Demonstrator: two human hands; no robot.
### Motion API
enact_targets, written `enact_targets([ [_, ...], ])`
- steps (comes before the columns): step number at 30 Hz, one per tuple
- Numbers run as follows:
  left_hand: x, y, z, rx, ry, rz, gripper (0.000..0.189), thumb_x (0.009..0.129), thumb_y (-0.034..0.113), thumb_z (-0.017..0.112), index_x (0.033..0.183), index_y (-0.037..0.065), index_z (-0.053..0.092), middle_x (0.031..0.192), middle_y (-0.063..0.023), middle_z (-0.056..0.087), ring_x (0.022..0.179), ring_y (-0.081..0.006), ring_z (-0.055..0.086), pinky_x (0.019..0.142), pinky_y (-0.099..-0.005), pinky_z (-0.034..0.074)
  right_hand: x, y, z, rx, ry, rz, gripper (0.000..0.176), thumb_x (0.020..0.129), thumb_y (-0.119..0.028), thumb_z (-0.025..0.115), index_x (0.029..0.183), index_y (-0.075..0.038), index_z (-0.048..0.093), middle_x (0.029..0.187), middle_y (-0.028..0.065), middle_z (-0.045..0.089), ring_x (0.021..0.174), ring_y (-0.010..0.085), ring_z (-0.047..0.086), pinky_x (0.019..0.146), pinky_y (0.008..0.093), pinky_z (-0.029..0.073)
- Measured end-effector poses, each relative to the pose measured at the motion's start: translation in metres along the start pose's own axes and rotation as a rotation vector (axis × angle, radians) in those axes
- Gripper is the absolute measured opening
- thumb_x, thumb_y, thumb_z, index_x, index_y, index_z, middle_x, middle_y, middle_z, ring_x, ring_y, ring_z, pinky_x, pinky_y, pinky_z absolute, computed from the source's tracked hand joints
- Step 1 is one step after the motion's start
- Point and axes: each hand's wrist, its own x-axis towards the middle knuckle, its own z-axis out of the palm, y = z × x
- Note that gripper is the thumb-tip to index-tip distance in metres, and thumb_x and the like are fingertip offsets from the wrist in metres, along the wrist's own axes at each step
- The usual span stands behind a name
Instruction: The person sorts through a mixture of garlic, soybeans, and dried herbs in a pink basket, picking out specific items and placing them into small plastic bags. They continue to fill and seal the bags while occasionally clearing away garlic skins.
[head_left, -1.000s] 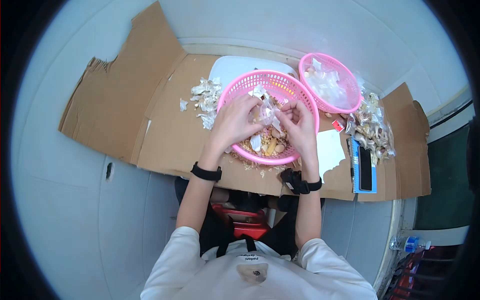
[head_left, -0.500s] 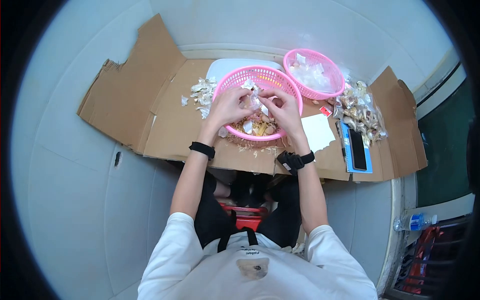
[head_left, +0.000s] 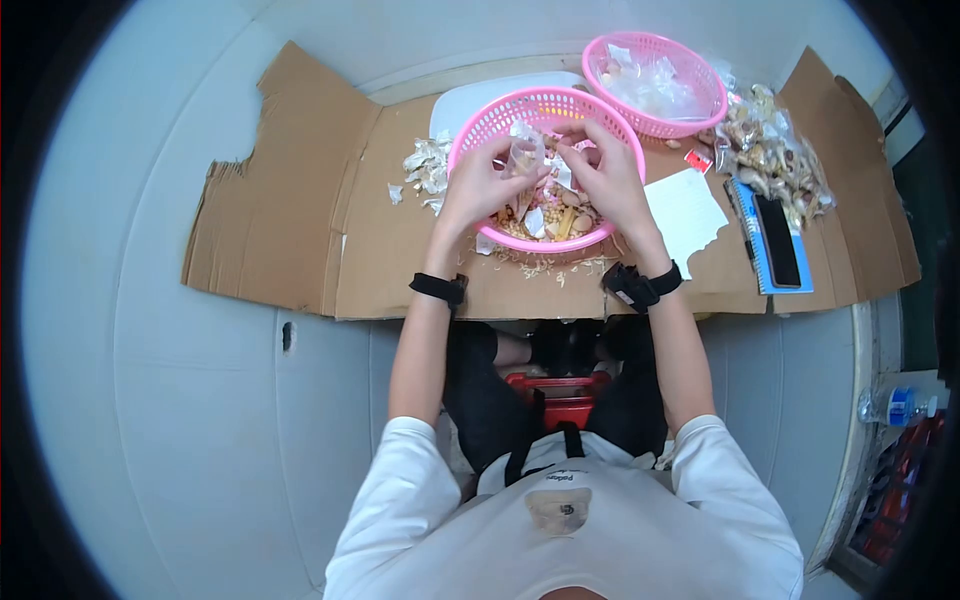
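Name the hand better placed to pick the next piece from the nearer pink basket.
Right, probably: the right hand is close to the pale pieces in the nearer pink basket, while the left hand holds the clear bag.

Shirt [head_left: 640,520] print looks like "Padani"; adjacent line too blurred. Bottle label [head_left: 901,406], red packet [head_left: 698,160]: too small to read.

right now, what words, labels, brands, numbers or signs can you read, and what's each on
"Padani", probably, on the white shirt; lettering beside it too blurred.
Chest patch: mark too blurred to read.
Blue notebook: too blurred.
Bottle label: too small.
Small red item: too small to read.
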Motion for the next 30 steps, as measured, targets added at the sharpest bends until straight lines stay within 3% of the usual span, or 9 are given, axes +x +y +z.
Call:
enact_targets([
  [4,0.001,-0.005,0.002,-0.066,0.081,0.009,0.048,0.081,0.039,0.086,0.114,0.006,0.074,0.102,-0.0109,0.076,0.095,-0.0241,0.073,0.083,-0.0366,0.056,-0.002,0.004,0.001,-0.025,-0.026,0.060,0.023,0.093,-0.014,0.067,0.112,-0.003,0.072,0.090,0.0071,0.073,0.064,0.0101,0.062,0.061,0.0295,0.049],
  [6,0.000,-0.001,0.001,-0.025,0.101,0.019,0.047,0.081,0.039,0.086,0.113,0.006,0.074,0.102,-0.0114,0.075,0.095,-0.0259,0.073,0.082,-0.0375,0.056,0.000,0.008,0.002,-0.163,-0.134,0.091,0.020,0.094,-0.015,0.066,0.107,-0.001,0.072,0.091,0.0133,0.074,0.069,0.0220,0.069,0.066,0.0374,0.053],
  [9,-0.004,0.006,-0.003,0.131,-0.018,0.005,0.047,0.085,0.033,0.085,0.119,0.002,0.071,0.111,-0.0109,0.074,0.103,-0.0199,0.071,0.088,-0.0355,0.058,0.001,-0.009,0.000,-0.343,-0.288,0.163,0.020,0.093,-0.014,0.065,0.104,0.001,0.071,0.092,0.0186,0.073,0.079,0.0333,0.072,0.074,0.0442,0.055],
  [10,-0.004,0.004,-0.002,0.096,0.032,0.031,0.046,0.083,0.035,0.085,0.114,0.004,0.072,0.105,-0.0121,0.074,0.098,-0.0252,0.072,0.084,-0.0381,0.056,-0.001,-0.007,0.000,-0.365,-0.289,0.116,0.019,0.091,-0.012,0.065,0.103,0.002,0.072,0.094,0.0201,0.074,0.087,0.0363,0.072,0.080,0.0456,0.055],
  [11,-0.004,0.002,-0.001,0.061,0.086,0.055,0.045,0.080,0.037,0.085,0.110,0.005,0.073,0.100,-0.0133,0.074,0.093,-0.0306,0.072,0.079,-0.0406,0.055,-0.001,-0.006,0.000,-0.376,-0.288,0.117,0.019,0.091,-0.012,0.065,0.103,0.002,0.072,0.094,0.0201,0.074,0.087,0.0363,0.072,0.080,0.0456,0.055],
  [13,-0.003,0.000,0.000,0.041,0.102,0.064,0.044,0.082,0.037,0.083,0.109,0.004,0.072,0.099,-0.0137,0.074,0.092,-0.0314,0.072,0.078,-0.0413,0.054,0.000,-0.005,0.001,-0.372,-0.423,0.180,0.017,0.093,-0.009,0.064,0.105,0.003,0.069,0.084,0.0139,0.073,0.071,0.0246,0.071,0.065,0.0369,0.055],
  [14,-0.003,-0.001,-0.001,0.063,0.106,0.080,0.043,0.082,0.037,0.083,0.108,0.004,0.072,0.098,-0.0139,0.073,0.092,-0.0319,0.071,0.078,-0.0416,0.054,0.001,-0.006,0.001,-0.374,-0.455,0.228,0.018,0.086,-0.007,0.067,0.100,0.002,0.073,0.094,0.0199,0.074,0.089,0.0341,0.073,0.081,0.0432,0.056],
  [20,-0.005,-0.001,-0.004,0.148,0.067,0.045,0.043,0.086,0.033,0.082,0.114,0.003,0.070,0.105,-0.0128,0.074,0.098,-0.0276,0.072,0.086,-0.0392,0.054,0.001,0.006,0.003,-0.487,-0.650,0.207,0.026,0.083,-0.009,0.075,0.106,0.002,0.073,0.094,0.0177,0.074,0.081,0.0281,0.073,0.076,0.0409,0.058],
  [30,-0.007,-0.001,-0.004,0.139,0.077,0.062,0.044,0.086,0.035,0.082,0.112,0.001,0.070,0.104,-0.0139,0.074,0.098,-0.0287,0.072,0.083,-0.0390,0.054,-0.002,0.002,0.012,-0.680,-0.678,0.204,0.018,0.082,-0.006,0.075,0.099,-0.002,0.072,0.092,0.0169,0.074,0.087,0.0329,0.071,0.080,0.0426,0.055],
])
